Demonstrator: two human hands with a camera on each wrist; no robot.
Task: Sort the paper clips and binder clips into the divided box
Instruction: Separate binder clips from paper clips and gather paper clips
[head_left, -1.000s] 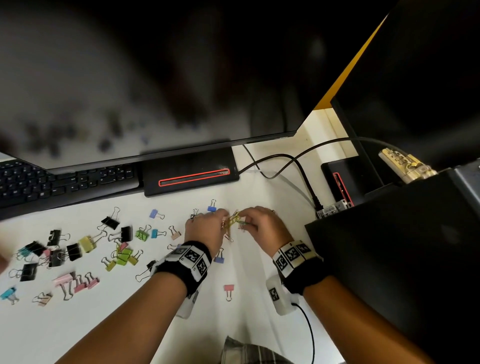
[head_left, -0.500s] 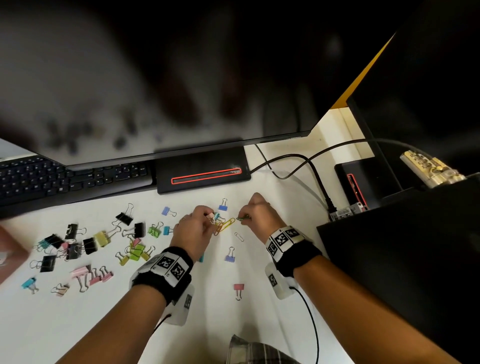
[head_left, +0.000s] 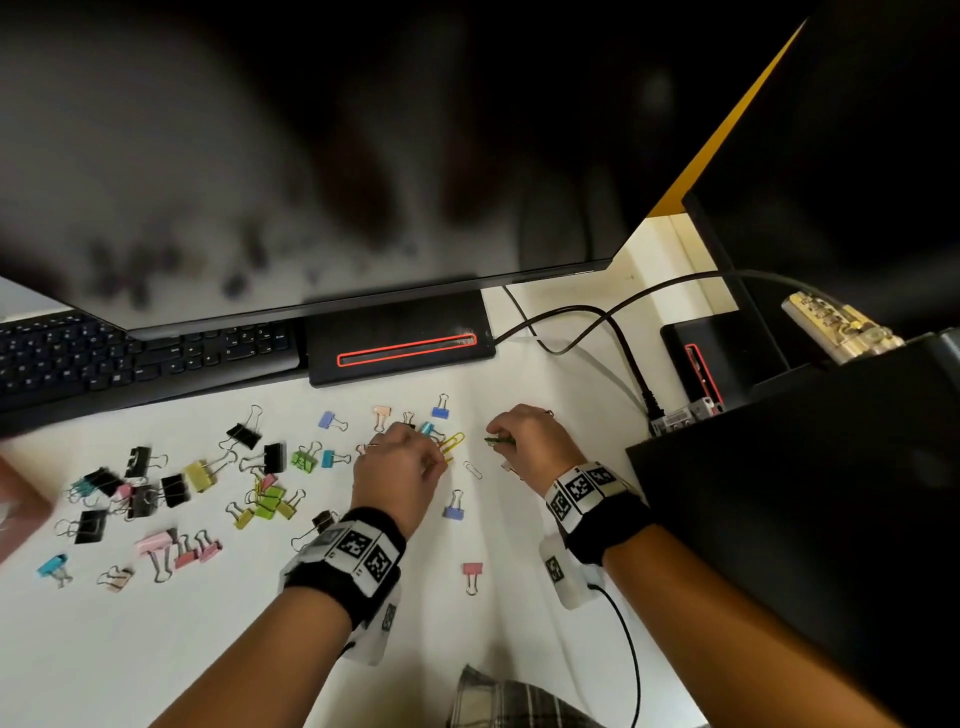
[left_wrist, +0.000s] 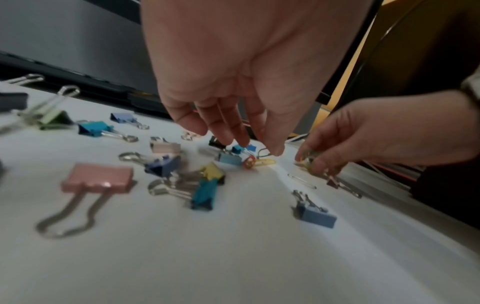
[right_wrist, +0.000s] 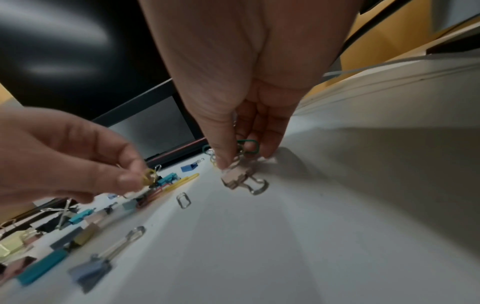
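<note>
Both hands hover over the white desk (head_left: 519, 597), a short gap apart. My left hand (head_left: 439, 457) pinches a yellow paper clip (right_wrist: 148, 177) between thumb and fingers, and more yellow paper clips (head_left: 453, 443) trail from it onto the desk. My right hand (head_left: 498, 436) pinches a green paper clip (right_wrist: 249, 144) together with some wire clips. A beige binder clip (right_wrist: 237, 178) lies right under its fingertips. A silver paper clip (head_left: 472, 469) lies flat between the hands. Several coloured and black binder clips (head_left: 182, 488) are scattered to the left. No divided box is clearly visible.
A keyboard (head_left: 130, 353) and a monitor base (head_left: 400, 338) line the back of the desk. A black case (head_left: 805, 493) walls off the right side, with a cable (head_left: 628, 364) running behind my right hand. Lone blue (head_left: 453, 506) and pink (head_left: 471, 574) binder clips lie near my wrists. A blurred reddish thing (head_left: 15, 504) is at the left edge.
The hands were together on one tangle of clips and have drawn apart. The green clip went with the right hand, the yellow ones stayed with the left.
</note>
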